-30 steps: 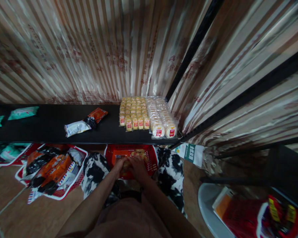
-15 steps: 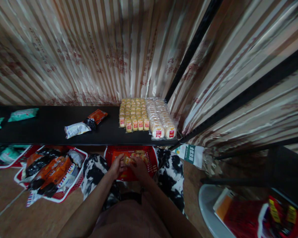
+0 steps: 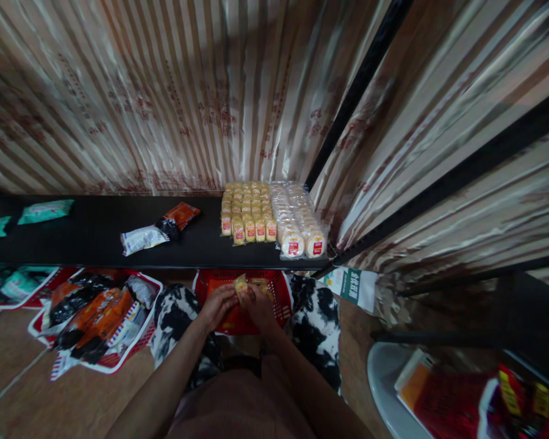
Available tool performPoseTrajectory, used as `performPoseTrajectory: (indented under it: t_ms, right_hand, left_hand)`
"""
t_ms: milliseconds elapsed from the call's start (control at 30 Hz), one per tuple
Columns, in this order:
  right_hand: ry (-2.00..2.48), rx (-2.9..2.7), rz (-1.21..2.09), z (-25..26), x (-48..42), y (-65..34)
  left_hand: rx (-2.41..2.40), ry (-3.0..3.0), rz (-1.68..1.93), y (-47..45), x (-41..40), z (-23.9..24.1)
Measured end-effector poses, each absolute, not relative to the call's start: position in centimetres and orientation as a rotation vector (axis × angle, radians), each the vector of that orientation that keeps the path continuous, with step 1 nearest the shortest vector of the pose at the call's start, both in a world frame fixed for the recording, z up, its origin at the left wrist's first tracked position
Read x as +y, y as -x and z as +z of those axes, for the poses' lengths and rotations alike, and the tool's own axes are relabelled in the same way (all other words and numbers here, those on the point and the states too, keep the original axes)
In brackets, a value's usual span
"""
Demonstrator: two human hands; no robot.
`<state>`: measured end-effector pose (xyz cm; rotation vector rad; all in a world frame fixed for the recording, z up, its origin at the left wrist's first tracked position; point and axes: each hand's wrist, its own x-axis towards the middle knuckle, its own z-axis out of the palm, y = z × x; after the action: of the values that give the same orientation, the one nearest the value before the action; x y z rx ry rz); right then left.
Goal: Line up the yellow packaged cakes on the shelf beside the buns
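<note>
My left hand (image 3: 218,305) and my right hand (image 3: 258,306) are together over a red basket (image 3: 279,294) that sits between my knees. Both hands pinch a small yellow wrapped snack packet (image 3: 240,285), lifted just above the basket's contents. More orange and yellow packets lie inside the basket. On the black shelf (image 3: 91,235) ahead, rows of small yellow packets (image 3: 248,210) stand beside rows of round white packets (image 3: 297,219) at the right end.
A white packet (image 3: 139,238) and an orange packet (image 3: 179,213) lie mid-shelf; green packets (image 3: 44,211) lie far left. A red basket of orange and black bags (image 3: 91,314) sits on the floor at left. A white stool (image 3: 387,390) and red goods are at lower right.
My hands rose out of the red basket with a yellow packet between them; one second ago they were down inside it.
</note>
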<state>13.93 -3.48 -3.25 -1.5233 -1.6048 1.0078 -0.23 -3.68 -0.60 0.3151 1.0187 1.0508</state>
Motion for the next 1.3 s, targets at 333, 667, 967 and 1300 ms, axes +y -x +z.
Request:
performPoseTrajectory:
  t_ms: [333, 667, 967, 1300]
  right_hand:
    - [1.573, -1.549, 1.009, -1.4, -2.9, -13.2]
    - [1.488, -1.696, 0.96, -0.5, -1.0, -12.2]
    - [1.569, -1.862, 0.638, 1.0, 0.5, -11.8]
    - [1.433, -1.833, 0.669, 0.9, 3.2, -10.8]
  left_hand:
    - [1.149, -0.561, 0.996, -0.4, -4.1, -1.8]
    - [1.394, -0.753, 1.066, -0.5, -2.6, 0.9]
    - [1.421, -0.963, 1.135, 0.3, -0.6, 0.8]
    - [1.507, -1.042, 1.18, 1.8, 2.1, 1.4]
